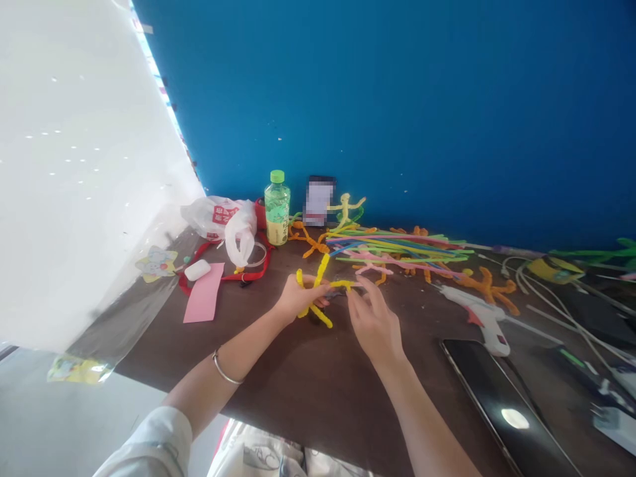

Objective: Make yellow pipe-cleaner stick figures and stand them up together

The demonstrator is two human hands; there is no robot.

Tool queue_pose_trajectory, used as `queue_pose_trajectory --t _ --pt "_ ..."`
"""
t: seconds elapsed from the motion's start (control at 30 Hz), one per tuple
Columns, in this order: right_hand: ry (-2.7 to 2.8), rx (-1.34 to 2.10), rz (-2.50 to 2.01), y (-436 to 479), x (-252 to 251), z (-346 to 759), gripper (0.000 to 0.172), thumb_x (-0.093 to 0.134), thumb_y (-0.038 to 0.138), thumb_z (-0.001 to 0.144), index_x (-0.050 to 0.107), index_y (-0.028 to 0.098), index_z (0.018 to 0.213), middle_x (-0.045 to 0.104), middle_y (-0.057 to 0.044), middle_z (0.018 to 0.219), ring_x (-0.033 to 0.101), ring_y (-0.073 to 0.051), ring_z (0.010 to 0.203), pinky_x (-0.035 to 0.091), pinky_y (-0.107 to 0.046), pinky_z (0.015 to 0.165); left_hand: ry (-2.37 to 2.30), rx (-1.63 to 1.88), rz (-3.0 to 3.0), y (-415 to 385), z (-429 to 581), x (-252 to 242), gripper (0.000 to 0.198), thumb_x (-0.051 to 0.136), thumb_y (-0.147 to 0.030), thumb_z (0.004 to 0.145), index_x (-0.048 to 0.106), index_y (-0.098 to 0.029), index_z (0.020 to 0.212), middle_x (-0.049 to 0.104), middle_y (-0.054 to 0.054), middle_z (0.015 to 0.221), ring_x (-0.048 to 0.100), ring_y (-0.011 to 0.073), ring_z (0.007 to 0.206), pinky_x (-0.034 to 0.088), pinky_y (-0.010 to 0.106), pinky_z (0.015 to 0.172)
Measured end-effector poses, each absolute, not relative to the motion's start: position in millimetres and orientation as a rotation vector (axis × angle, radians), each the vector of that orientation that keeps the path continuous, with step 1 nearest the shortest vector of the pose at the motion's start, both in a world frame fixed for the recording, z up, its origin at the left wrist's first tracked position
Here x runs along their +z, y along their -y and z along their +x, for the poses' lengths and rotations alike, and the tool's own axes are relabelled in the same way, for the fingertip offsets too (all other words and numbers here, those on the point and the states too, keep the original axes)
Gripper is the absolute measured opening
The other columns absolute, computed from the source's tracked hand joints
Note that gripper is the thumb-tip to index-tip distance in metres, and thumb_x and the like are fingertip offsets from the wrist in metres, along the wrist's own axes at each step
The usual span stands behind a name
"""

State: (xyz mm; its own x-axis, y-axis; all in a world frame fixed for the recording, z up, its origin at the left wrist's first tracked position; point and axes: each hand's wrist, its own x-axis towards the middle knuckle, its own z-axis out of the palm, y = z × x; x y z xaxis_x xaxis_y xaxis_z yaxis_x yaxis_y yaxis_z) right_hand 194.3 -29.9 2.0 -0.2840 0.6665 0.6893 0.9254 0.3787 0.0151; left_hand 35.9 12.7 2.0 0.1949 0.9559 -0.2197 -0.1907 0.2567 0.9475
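Note:
A yellow pipe-cleaner figure [322,268] with several limbs sticking out is held above the dark table. My left hand [299,297] is closed around its middle, with limbs poking up and down past the fingers. At the right end of one yellow limb, my right hand [371,311] pinches the tip between thumb and fingers. Behind the hands lies a bundle of loose pipe cleaners [397,246] in green, pink, blue and yellow. Beside it are orange pipe-cleaner figures [314,244], and a pale yellow one [345,209] stands upright against the wall.
A green-capped bottle [277,211], a propped phone [318,202] and a white plastic bag [218,218] stand at the back. Pink paper [205,298] lies left. On the right are a glue gun [477,311], a large dark phone [501,397] and white cables [546,298].

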Motion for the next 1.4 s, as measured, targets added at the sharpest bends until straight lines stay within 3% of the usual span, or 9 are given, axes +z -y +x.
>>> queue_pose_trajectory --t 0.2,0.37,0.47,0.6,0.8,1.03,1.17,1.3,1.4 --pt "1.978 -0.426 -1.301 24 1 197 0.013 0.048 0.017 0.082 0.061 0.017 0.082 0.064 -0.006 0.087 0.061 -0.014 0.071 0.046 -0.022 0.061 -0.820 0.864 0.738 -21 24 7 0.024 0.068 -0.023 0.062 0.065 -0.005 0.078 0.067 0.012 0.076 0.058 0.0093 0.054 0.049 0.021 0.057" --pt "1.752 -0.104 -1.262 22 2 189 0.010 0.053 0.019 0.079 0.061 0.018 0.072 0.060 -0.003 0.074 0.059 -0.013 0.067 0.049 -0.024 0.062 -0.398 0.927 0.492 -24 14 11 0.039 0.048 -0.032 0.069 0.062 -0.003 0.091 0.060 0.018 0.105 0.058 0.0231 0.096 0.046 0.032 0.086" --pt "1.664 -0.048 -1.252 23 1 183 0.009 0.055 0.020 0.077 0.061 0.018 0.070 0.059 -0.003 0.071 0.058 -0.013 0.065 0.049 -0.023 0.059 -0.379 0.995 0.509 -21 17 8 0.034 0.050 -0.024 0.068 0.061 -0.009 0.097 0.057 0.015 0.113 0.052 0.0242 0.108 0.039 0.036 0.095" --pt "1.732 -0.241 -1.271 26 -1 182 0.009 0.053 0.017 0.079 0.061 0.018 0.074 0.060 -0.003 0.072 0.058 -0.012 0.066 0.047 -0.022 0.062 -0.486 1.040 0.709 -15 30 1 0.036 0.062 -0.009 0.063 0.061 -0.016 0.099 0.059 0.009 0.112 0.055 0.0223 0.102 0.039 0.038 0.095" --pt "1.949 -0.495 -1.264 29 -3 186 0.012 0.049 0.012 0.081 0.061 0.016 0.079 0.063 -0.004 0.076 0.059 -0.012 0.069 0.043 -0.021 0.063 -0.605 1.112 0.855 -10 41 -10 0.028 0.070 -0.021 0.063 0.066 -0.014 0.090 0.067 0.009 0.088 0.061 0.0214 0.088 0.043 0.039 0.088" --pt "2.037 -0.526 -1.254 27 -5 184 0.016 0.045 0.011 0.083 0.060 0.016 0.082 0.064 -0.004 0.082 0.059 -0.013 0.072 0.042 -0.022 0.064 -0.702 1.171 0.796 -11 43 -14 0.030 0.072 -0.021 0.060 0.064 -0.015 0.088 0.067 0.007 0.086 0.062 0.0169 0.079 0.046 0.037 0.085" --pt "1.991 -0.467 -1.289 28 -6 180 0.016 0.044 0.013 0.083 0.060 0.015 0.084 0.062 -0.006 0.089 0.060 -0.013 0.070 0.044 -0.022 0.061 -0.796 1.241 0.978 -11 43 -16 0.019 0.073 -0.024 0.058 0.065 -0.014 0.074 0.067 0.007 0.084 0.062 0.0186 0.079 0.048 0.036 0.082" --pt "1.977 -0.372 -1.318 30 -8 175 0.018 0.043 0.015 0.083 0.061 0.015 0.087 0.057 -0.010 0.104 0.059 -0.010 0.065 0.045 -0.022 0.055 -0.933 1.313 1.166 -12 42 -18 0.018 0.071 -0.027 0.060 0.065 -0.014 0.071 0.067 0.008 0.081 0.063 0.0195 0.077 0.050 0.034 0.076" --pt "2.025 -0.400 -1.284 31 -8 176 0.020 0.044 0.015 0.083 0.061 0.016 0.091 0.058 -0.010 0.104 0.061 -0.012 0.070 0.047 -0.023 0.059 -1.013 1.366 1.259 -12 40 -17 0.017 0.069 -0.028 0.062 0.064 -0.014 0.070 0.067 0.008 0.078 0.063 0.0180 0.073 0.051 0.032 0.073"
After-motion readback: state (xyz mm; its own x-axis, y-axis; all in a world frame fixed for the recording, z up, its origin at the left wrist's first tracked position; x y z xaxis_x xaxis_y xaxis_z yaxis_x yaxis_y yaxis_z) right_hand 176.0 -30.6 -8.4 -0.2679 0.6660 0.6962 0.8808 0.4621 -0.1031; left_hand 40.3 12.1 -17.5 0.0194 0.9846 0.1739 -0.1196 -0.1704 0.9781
